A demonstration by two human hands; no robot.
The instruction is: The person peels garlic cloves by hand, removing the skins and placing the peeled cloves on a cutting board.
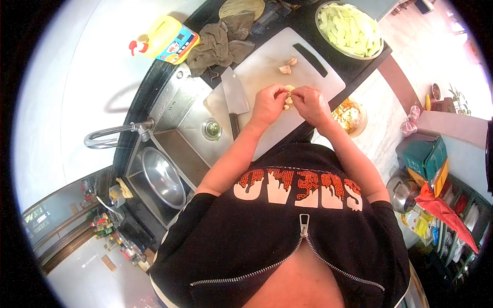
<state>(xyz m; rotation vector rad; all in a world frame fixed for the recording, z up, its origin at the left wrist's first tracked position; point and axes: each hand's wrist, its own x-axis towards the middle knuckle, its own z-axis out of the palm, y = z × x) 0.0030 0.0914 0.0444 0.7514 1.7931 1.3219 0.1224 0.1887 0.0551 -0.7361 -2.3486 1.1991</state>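
Observation:
My left hand (270, 103) and my right hand (311, 105) meet over a white cutting board (267, 59), fingertips pinched together. Between them is a small pale garlic clove (289, 88), partly covered by the fingers. A few peeled pieces of garlic (288, 100) lie on the board just below the fingertips. Farther up the board rest unpeeled garlic cloves (285, 69). To the left of my left hand lies a cleaver (235, 92), its wide blade flat on the board and its dark handle pointing toward me.
A bowl of sliced pale green vegetable (351, 31) stands at the upper right. Below the counter edge is a container of scraps (350, 117). Leftward are a sink with a faucet (120, 134), a steel basin (163, 177), a crumpled cloth (218, 46) and a yellow oil jug (167, 40).

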